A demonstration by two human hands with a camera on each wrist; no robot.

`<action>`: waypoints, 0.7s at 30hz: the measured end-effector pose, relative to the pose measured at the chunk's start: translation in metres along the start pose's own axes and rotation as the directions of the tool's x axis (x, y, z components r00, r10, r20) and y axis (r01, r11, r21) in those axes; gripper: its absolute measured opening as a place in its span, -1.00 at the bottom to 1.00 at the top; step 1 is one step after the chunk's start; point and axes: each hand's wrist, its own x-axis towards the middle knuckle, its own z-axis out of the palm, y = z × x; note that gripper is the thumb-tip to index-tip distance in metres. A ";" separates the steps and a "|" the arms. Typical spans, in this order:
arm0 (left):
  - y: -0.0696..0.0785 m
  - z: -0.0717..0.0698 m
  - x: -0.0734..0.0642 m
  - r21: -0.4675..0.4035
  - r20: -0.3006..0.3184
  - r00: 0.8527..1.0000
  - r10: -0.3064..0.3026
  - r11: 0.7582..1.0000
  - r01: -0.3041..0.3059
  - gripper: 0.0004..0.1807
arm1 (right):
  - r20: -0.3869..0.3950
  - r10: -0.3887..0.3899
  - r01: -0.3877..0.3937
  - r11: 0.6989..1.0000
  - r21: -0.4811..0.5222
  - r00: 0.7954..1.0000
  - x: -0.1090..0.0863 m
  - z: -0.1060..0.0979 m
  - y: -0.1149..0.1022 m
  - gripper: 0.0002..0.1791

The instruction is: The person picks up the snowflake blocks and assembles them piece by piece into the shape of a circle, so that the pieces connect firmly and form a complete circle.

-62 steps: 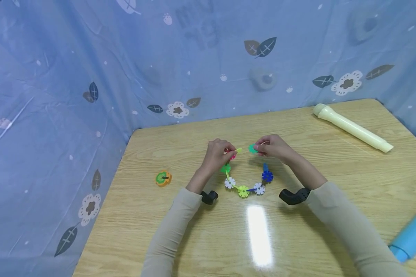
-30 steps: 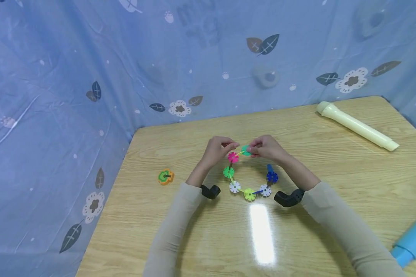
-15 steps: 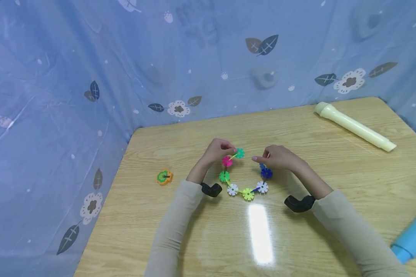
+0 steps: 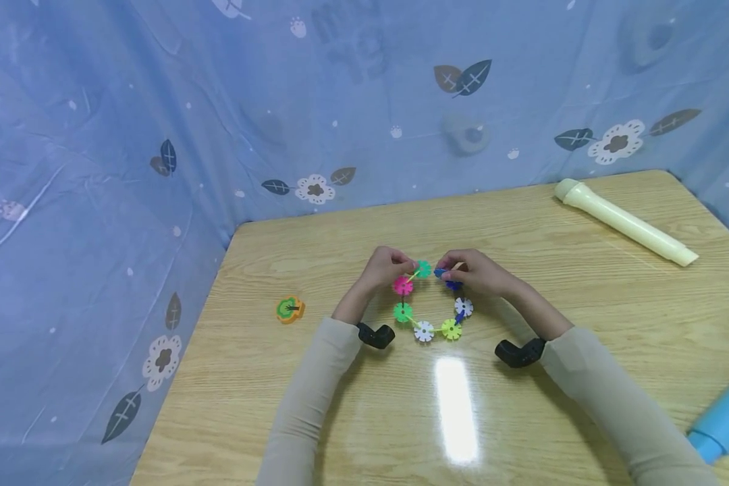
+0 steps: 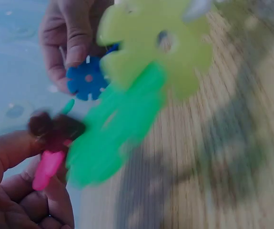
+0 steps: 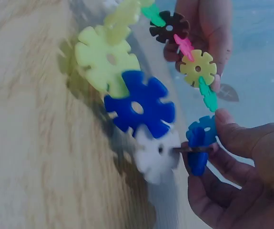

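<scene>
A chain of interlocking snowflake discs curves in an almost full ring over the wooden table, with pink (image 4: 403, 286), white (image 4: 424, 331) and yellow (image 4: 451, 329) ones among them. My left hand (image 4: 381, 270) pinches the chain's left end by the teal-green disc (image 4: 423, 269). Opposite it, my right hand (image 4: 478, 273) pinches the light blue disc (image 6: 199, 128) at the other end. A dark blue disc (image 4: 454, 284) hangs just below those fingers. In the right wrist view the two end discs are close together, a small gap between them. The left wrist view is blurred.
An orange-edged tree-shaped piece (image 4: 289, 309) lies left of the hands. At the back right lies a cream tube (image 4: 626, 221), and a blue tube (image 4: 725, 413) is at the right edge. A patterned blue curtain (image 4: 340, 101) hangs behind and to the left.
The right hand placed the teal-green disc on the yellow one, let go, then took the light blue end and drew it up and left. The left hand shifted onto the teal-green disc.
</scene>
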 end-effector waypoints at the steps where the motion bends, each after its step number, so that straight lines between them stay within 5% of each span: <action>1: 0.000 0.000 0.000 -0.005 0.003 1.000 -0.003 1.000 0.003 -0.82 | 0.014 -0.012 0.011 0.999 0.031 1.000 0.001 0.000 0.001 -0.80; 14: -0.004 0.007 -0.004 -0.072 0.001 1.000 -0.024 0.997 0.024 -0.80 | -0.058 -0.010 0.014 0.997 0.074 0.998 0.003 0.007 -0.001 -0.91; 21: -0.003 0.024 -0.007 -0.175 -0.083 0.995 -0.064 0.983 0.049 -0.86 | -0.124 0.005 -0.006 1.000 -0.005 0.992 0.003 0.010 -0.005 -0.90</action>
